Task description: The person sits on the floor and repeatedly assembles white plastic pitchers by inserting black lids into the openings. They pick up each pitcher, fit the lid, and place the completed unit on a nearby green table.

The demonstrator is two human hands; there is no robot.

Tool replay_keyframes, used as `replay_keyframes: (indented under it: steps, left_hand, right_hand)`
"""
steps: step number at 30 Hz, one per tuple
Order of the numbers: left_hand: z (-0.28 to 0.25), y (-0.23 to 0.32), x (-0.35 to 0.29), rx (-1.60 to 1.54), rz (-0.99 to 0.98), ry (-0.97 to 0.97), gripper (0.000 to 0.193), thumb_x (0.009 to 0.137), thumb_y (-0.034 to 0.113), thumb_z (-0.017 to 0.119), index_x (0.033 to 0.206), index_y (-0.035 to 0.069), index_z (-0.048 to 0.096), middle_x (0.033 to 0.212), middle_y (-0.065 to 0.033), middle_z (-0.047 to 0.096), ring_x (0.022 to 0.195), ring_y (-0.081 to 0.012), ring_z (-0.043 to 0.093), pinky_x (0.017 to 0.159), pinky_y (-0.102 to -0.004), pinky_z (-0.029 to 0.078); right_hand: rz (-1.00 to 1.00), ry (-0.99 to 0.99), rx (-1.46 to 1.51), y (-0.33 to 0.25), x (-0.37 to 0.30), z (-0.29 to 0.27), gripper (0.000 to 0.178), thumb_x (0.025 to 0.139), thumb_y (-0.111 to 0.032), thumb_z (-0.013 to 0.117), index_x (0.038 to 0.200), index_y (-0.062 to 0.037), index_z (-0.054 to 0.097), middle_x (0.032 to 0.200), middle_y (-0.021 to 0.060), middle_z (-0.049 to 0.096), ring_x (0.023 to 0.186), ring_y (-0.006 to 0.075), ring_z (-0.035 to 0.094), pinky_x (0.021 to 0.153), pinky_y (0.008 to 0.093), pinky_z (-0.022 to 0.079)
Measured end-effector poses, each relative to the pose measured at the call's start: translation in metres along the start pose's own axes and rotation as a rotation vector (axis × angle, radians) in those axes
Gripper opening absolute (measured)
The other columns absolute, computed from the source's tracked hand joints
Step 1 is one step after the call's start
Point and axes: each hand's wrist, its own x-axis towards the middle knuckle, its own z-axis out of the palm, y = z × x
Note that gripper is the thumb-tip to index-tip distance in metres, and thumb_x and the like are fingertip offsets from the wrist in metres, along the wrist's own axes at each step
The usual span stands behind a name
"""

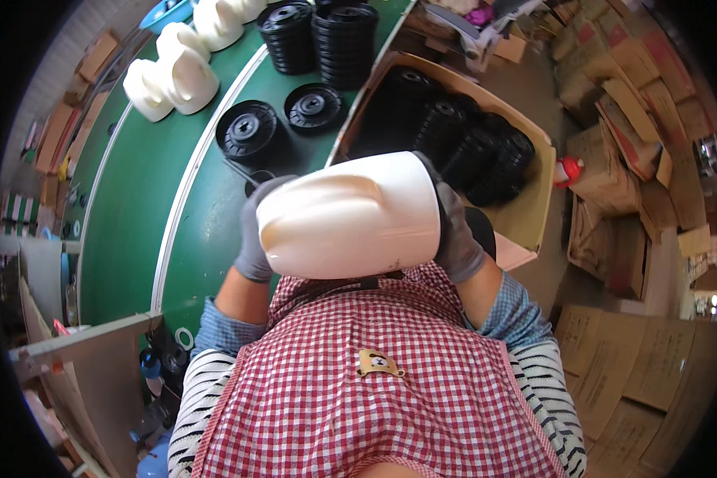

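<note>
A glossy white plastic kettle body with a moulded handle lies sideways in front of my apron. My left hand, in a grey glove, is closed round its left end. Its other end rests against my right hand, gloved too, whose fingers are partly hidden behind it. Something dark shows along that right rim, but I cannot make out whether it is a part or the glove. Just beyond, two round black plastic bases lie on the green table.
More white kettle bodies stand at the far left, near a blue basin. Tall stacks of black bases rise at the back. An open cardboard box of black parts sits to the right. Flattened cartons are piled farther right.
</note>
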Motion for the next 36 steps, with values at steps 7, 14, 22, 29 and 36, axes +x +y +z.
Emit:
replay_keyframes:
  steps: [7, 14, 22, 29, 36]
  left_hand:
    - [0.010, -0.015, 0.008, -0.502, -0.257, -0.235, 0.060, 0.088, 0.013, 0.077, 0.142, 0.004, 0.053, 0.132, -0.0163, 0.064, 0.116, -0.0280, 0.067, 0.096, -0.0393, 0.058]
    - [0.029, 0.027, 0.014, 0.199, 0.153, -0.193, 0.045, 0.086, 0.011, 0.078, 0.127, 0.001, 0.064, 0.120, -0.0138, 0.071, 0.108, -0.0212, 0.069, 0.093, -0.0362, 0.057]
    - [0.030, -0.008, 0.009, -0.289, -0.088, -0.213, 0.056, 0.095, 0.014, 0.069, 0.145, 0.002, 0.048, 0.137, -0.0177, 0.060, 0.118, -0.0257, 0.065, 0.094, -0.0387, 0.059]
    - [0.013, -0.050, 0.017, -0.761, -0.362, -0.360, 0.054, 0.105, 0.030, 0.051, 0.153, 0.006, 0.039, 0.147, -0.0182, 0.053, 0.130, -0.0330, 0.057, 0.105, -0.0460, 0.050]
    - [0.020, -0.049, 0.018, -0.975, -0.461, -0.460, 0.054, 0.104, 0.026, 0.054, 0.152, 0.006, 0.040, 0.145, -0.0192, 0.055, 0.129, -0.0341, 0.058, 0.104, -0.0481, 0.052]
  right_hand:
    - [-0.629, 0.065, -0.368, -0.026, -0.008, 0.012, 0.118, 0.079, -0.083, 0.056, 0.162, -0.0093, 0.016, 0.162, 0.0252, 0.022, 0.150, 0.0405, 0.024, 0.119, 0.0550, 0.021]
    - [-0.228, 0.088, -0.721, -0.023, -0.004, -0.004, 0.058, 0.100, -0.035, 0.059, 0.144, -0.0013, 0.042, 0.129, 0.0177, 0.060, 0.121, 0.0255, 0.058, 0.099, 0.0400, 0.050]
    - [-0.048, 0.096, 0.228, -0.050, -0.023, 0.012, 0.105, 0.086, -0.077, 0.055, 0.160, -0.0105, 0.022, 0.158, 0.0211, 0.031, 0.139, 0.0341, 0.046, 0.115, 0.0469, 0.039]
    - [-0.219, 0.087, -0.050, -0.039, -0.034, 0.010, 0.111, 0.083, -0.075, 0.059, 0.162, -0.0111, 0.014, 0.162, 0.0247, 0.018, 0.149, 0.0397, 0.025, 0.120, 0.0530, 0.027]
    - [-0.715, 0.063, -0.639, -0.064, -0.037, -0.007, 0.134, 0.061, -0.091, 0.064, 0.161, -0.0117, 0.023, 0.165, 0.0289, 0.008, 0.151, 0.0517, 0.013, 0.119, 0.0650, 0.016]
